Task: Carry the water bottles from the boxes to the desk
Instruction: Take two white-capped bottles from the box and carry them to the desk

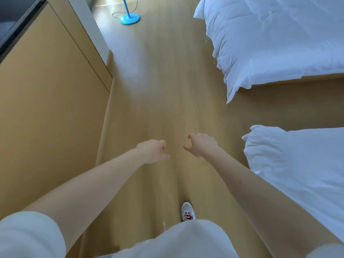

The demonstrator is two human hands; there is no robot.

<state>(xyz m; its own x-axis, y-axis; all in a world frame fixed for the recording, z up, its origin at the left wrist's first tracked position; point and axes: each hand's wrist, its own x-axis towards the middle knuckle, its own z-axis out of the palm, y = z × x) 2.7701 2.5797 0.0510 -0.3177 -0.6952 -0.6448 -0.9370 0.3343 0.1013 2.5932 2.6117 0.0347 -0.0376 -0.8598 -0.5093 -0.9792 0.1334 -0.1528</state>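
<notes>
Both hands are stretched out ahead of the white sneaker with orange laces (188, 212), which is planted on the light wooden plank floor (158, 90). The left hand (151, 150) and the right hand (202, 145) hang side by side with a narrow gap between them, fingers loosely curled, thumbs turned inward, and neither holds anything. Where the water bottles are cannot be told from this view. Left of the sneaker runs a tall honey-coloured wooden cabinet front (46, 108), with a dark flat screen (14, 19) at its far upper end. Right of the sneaker lies a bed under a rumpled white duvet (297, 164), and further ahead on that same side is a second white-covered bed (279, 43). Far ahead of the sneaker and a little to the left stands a bright blue round stand base (129, 18) with a thin pale cord (119, 13) looping beside it. White rolled sleeves (28, 235) and white trousers (186, 239) fill the near edge.
</notes>
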